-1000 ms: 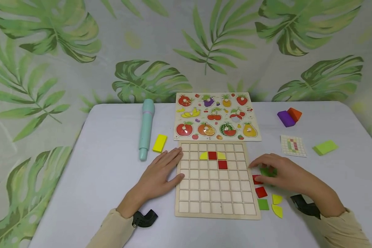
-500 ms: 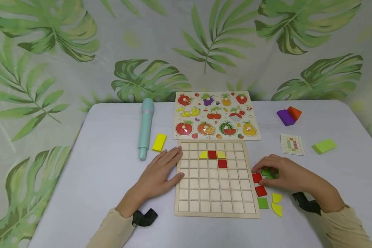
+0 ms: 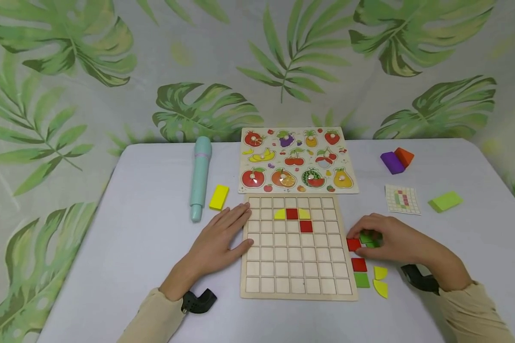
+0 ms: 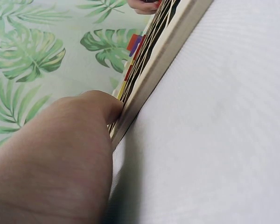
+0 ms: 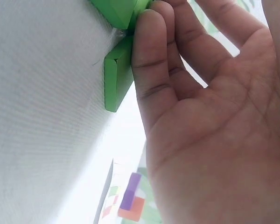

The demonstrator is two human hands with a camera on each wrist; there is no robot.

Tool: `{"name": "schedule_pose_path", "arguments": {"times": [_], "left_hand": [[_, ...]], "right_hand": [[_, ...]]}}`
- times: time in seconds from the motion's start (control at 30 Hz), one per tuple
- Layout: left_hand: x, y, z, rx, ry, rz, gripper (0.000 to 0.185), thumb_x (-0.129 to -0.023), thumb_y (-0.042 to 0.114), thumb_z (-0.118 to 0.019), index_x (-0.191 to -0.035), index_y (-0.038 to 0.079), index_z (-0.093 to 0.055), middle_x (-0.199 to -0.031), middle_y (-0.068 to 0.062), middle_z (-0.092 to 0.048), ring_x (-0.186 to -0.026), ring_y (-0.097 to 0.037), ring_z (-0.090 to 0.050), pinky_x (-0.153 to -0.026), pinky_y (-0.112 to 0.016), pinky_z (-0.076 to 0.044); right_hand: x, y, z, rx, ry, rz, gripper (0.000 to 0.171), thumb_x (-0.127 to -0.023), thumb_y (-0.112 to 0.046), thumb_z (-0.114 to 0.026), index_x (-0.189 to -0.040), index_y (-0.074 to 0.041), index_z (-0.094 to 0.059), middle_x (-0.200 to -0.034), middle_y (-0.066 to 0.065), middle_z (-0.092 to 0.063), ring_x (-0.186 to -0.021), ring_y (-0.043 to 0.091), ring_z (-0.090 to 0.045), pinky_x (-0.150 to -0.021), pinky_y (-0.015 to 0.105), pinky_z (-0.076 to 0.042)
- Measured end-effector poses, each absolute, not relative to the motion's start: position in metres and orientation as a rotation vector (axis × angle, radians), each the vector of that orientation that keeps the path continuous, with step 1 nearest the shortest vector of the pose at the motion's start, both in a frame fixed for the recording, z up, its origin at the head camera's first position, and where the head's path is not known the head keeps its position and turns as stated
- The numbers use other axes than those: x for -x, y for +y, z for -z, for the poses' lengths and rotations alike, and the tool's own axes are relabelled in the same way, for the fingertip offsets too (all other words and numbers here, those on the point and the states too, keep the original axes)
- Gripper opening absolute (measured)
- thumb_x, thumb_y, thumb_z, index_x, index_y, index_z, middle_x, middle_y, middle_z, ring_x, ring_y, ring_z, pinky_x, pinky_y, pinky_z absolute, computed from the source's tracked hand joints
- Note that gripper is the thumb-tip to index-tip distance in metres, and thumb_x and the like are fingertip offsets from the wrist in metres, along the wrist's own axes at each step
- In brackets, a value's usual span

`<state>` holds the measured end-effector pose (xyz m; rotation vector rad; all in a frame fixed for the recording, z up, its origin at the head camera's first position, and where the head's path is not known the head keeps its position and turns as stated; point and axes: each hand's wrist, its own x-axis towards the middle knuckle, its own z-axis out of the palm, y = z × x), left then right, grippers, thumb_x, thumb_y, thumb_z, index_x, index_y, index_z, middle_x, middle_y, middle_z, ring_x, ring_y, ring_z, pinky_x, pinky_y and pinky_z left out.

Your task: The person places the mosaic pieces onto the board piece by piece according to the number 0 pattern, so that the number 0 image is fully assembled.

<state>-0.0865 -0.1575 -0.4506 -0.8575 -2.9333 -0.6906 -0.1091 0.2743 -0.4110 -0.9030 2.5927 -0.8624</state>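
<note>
A wooden grid board [image 3: 298, 267] lies in the middle of the table, with two yellow quarter pieces and two red squares [image 3: 292, 214] set in its upper rows. My left hand [image 3: 223, 236] rests flat on the table, thumb against the board's left edge [image 4: 163, 56]. My right hand [image 3: 384, 240] sits just right of the board. Its curled fingers [image 5: 149, 56] press the edges of two green tiles [image 5: 116, 79], pinching the green tile [image 3: 367, 237] with the thumb. A red tile [image 3: 354, 244] lies beside the thumb.
More loose tiles lie below the right hand: red [image 3: 359, 264], green [image 3: 362, 279] and yellow [image 3: 380, 287]. Behind the board are a fruit puzzle [image 3: 298, 159], a teal pen-shaped tool [image 3: 200, 176] and a yellow block [image 3: 219, 197]. A pattern card [image 3: 402, 199] and purple [image 3: 392, 163], orange and green [image 3: 445, 201] blocks sit right.
My right hand has drawn back slightly, uncovering the red tile by the board's edge, and its fingers have closed in on the green tiles. The left hand has stayed put.
</note>
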Motion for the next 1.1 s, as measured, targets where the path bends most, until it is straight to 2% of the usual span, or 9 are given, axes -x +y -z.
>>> {"name": "schedule_pose_path", "arguments": {"times": [0.3,0.53,0.67,0.9,1.1], "left_hand": [[0.085,-0.158,0.454,0.868,-2.901,0.689,0.072,-0.099,0.042,-0.064,-0.158,0.008,-0.042,-0.168,-0.004,-0.035,-0.156,-0.018,-0.028,-0.129,-0.044,-0.022],[0.085,-0.157,0.452,0.87,-2.909,0.694,0.073,-0.099,0.044,-0.063,-0.158,0.008,-0.041,-0.168,-0.003,-0.033,-0.157,-0.017,-0.028,-0.13,-0.043,-0.02],[0.085,-0.157,0.451,0.872,-2.909,0.697,0.072,-0.099,0.043,-0.063,-0.158,0.008,-0.041,-0.168,-0.003,-0.033,-0.157,-0.017,-0.028,-0.13,-0.043,-0.02],[0.086,-0.158,0.451,0.87,-2.919,0.692,0.071,-0.1,0.043,-0.062,-0.158,0.008,-0.041,-0.168,-0.002,-0.033,-0.157,-0.016,-0.027,-0.13,-0.042,-0.019],[0.087,-0.159,0.451,0.861,-2.95,0.679,0.071,-0.101,0.045,-0.059,-0.159,0.01,-0.039,-0.169,-0.001,-0.03,-0.158,-0.015,-0.024,-0.131,-0.039,-0.016]], "right_hand": [[0.102,0.255,0.412,0.894,2.632,0.906,0.031,-0.084,-0.022,-0.087,-0.108,-0.033,-0.071,-0.098,-0.019,-0.064,-0.086,0.004,-0.056,-0.07,0.021,-0.051],[0.096,0.23,0.41,0.899,2.698,0.967,0.032,-0.083,-0.018,-0.087,-0.108,-0.03,-0.071,-0.091,-0.017,-0.062,-0.081,0.005,-0.055,-0.064,0.021,-0.049],[0.092,0.217,0.409,0.876,2.691,1.008,0.031,-0.084,-0.018,-0.087,-0.109,-0.029,-0.072,-0.091,-0.016,-0.063,-0.08,0.005,-0.056,-0.064,0.02,-0.049],[0.087,0.197,0.41,0.918,2.694,1.031,0.028,-0.085,-0.016,-0.085,-0.111,-0.021,-0.074,-0.091,-0.012,-0.063,-0.078,0.007,-0.057,-0.062,0.021,-0.052],[0.086,0.185,0.412,0.886,2.746,1.019,0.026,-0.085,-0.013,-0.085,-0.109,-0.017,-0.075,-0.096,-0.011,-0.066,-0.08,0.006,-0.058,-0.067,0.021,-0.055]]}}
